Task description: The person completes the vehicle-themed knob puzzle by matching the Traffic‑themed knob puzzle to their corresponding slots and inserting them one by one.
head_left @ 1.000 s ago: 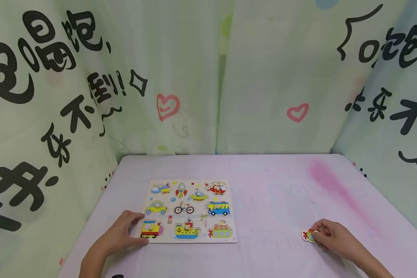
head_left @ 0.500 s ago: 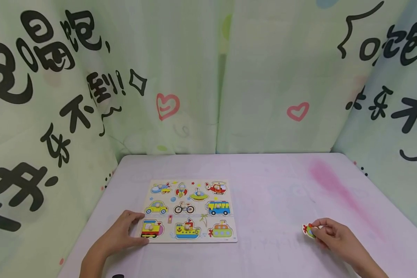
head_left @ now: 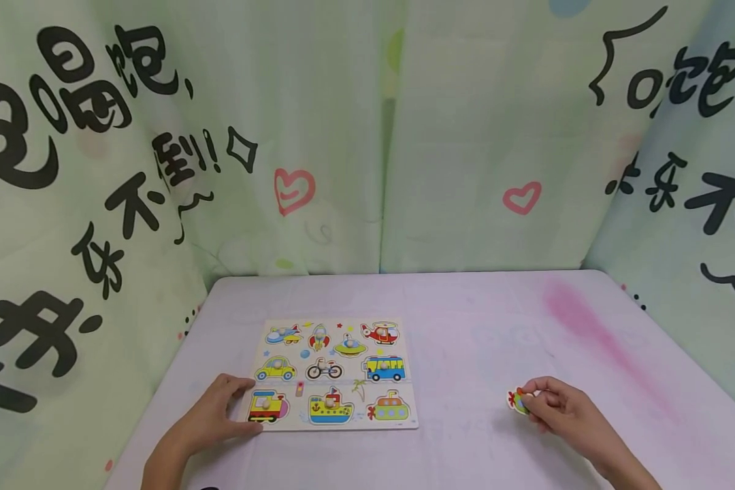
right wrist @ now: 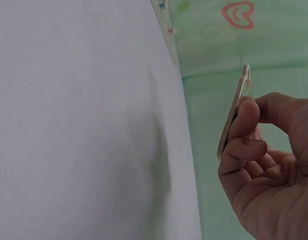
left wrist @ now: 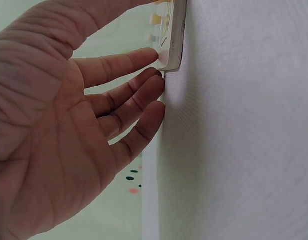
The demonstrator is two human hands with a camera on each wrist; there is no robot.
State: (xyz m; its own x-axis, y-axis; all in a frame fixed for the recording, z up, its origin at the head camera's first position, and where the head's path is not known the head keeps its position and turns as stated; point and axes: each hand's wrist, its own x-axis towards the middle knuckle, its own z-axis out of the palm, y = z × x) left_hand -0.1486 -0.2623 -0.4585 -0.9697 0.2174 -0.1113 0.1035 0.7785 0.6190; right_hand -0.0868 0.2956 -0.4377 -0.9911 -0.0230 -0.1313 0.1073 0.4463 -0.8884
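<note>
A wooden knob-puzzle board [head_left: 343, 374] with vehicle pictures lies flat on the left half of the table. At its near left corner, my left hand [head_left: 205, 415] rests with thumb and forefinger spread, touching the edge. The left wrist view shows those fingers [left wrist: 119, 67] fairly straight against the board's side [left wrist: 176, 40]. To the right of the board, my right hand [head_left: 560, 408] pinches a small submarine puzzle piece [head_left: 516, 401], green with a red propeller. In the right wrist view, the thin piece [right wrist: 233, 110] is tilted and held above the table; the fingers hide part of its face.
A pale cloth covers the table [head_left: 465, 340], with a pink smear [head_left: 588, 327] at the right. Light green curtains [head_left: 465, 136] with black lettering and hearts stand behind and at both sides. A small dark object shows at the bottom edge of the head view.
My right hand has lifted the submarine puzzle piece and carried it a little to the left. The left hand and the board have stayed in place; the head view has tilted slightly.
</note>
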